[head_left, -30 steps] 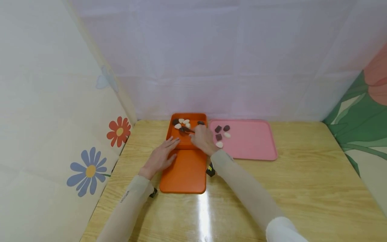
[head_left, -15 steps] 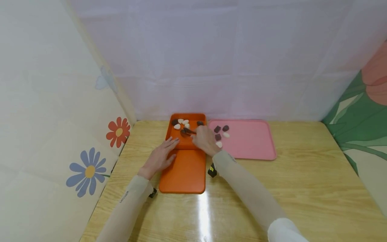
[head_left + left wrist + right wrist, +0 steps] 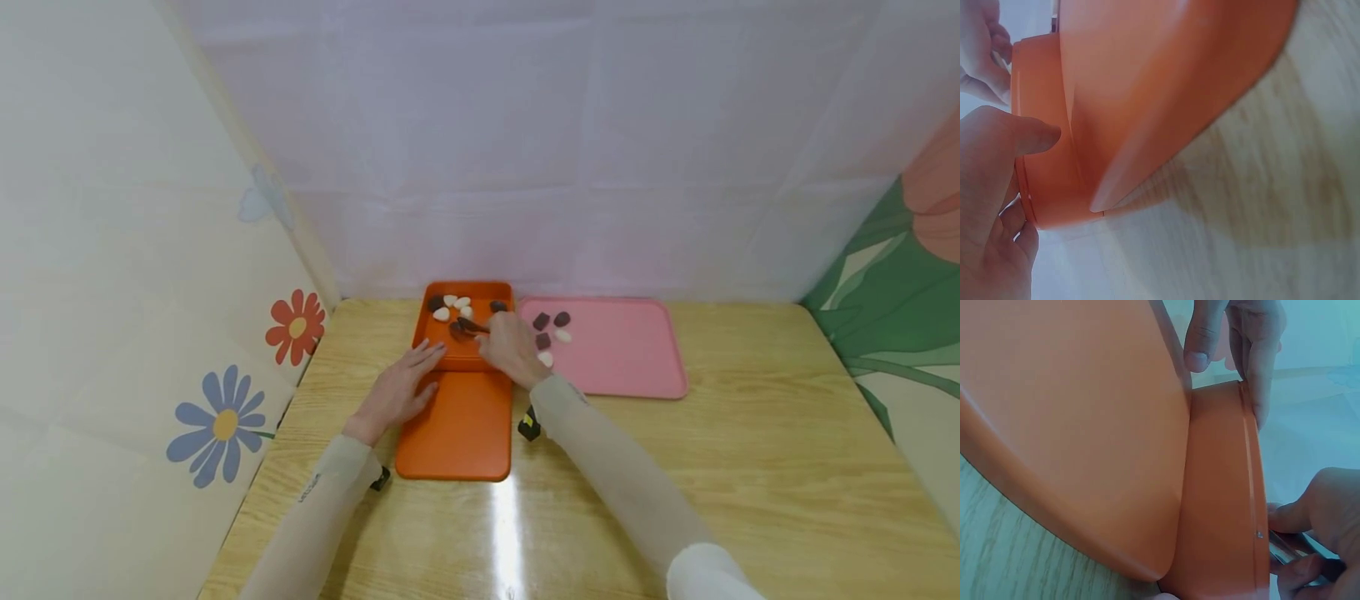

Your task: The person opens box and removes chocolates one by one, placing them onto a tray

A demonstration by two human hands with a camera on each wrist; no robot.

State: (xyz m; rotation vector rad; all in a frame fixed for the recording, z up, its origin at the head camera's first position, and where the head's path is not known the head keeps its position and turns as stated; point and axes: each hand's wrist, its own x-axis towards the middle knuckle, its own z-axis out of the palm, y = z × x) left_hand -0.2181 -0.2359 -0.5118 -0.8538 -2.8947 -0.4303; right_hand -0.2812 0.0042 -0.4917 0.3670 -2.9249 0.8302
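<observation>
My right hand (image 3: pixel 512 346) grips dark tongs (image 3: pixel 472 326), their ends low inside the orange box (image 3: pixel 465 363). In the right wrist view the tongs (image 3: pixel 1291 545) lie between thumb and fingers, right beside the box's wall. Whether the tong ends hold a piece I cannot tell. Several white pieces (image 3: pixel 441 314) and a dark brown piece (image 3: pixel 436 302) lie at the box's back left; another dark piece (image 3: pixel 498 307) is at the back right. My left hand (image 3: pixel 399 390) rests at the front left corner, fingers extended over the rim, the thumb near the front wall.
An orange lid (image 3: pixel 454 433) lies in front of the box. To the right, a pink tray (image 3: pixel 622 358) bears several dark and white pieces (image 3: pixel 563 336) along its left side. Fabric backdrops rise behind and at both sides of the wooden table (image 3: pixel 750 467).
My right hand and the tongs have shifted slightly right and toward me inside the box. The left hand has stayed in place.
</observation>
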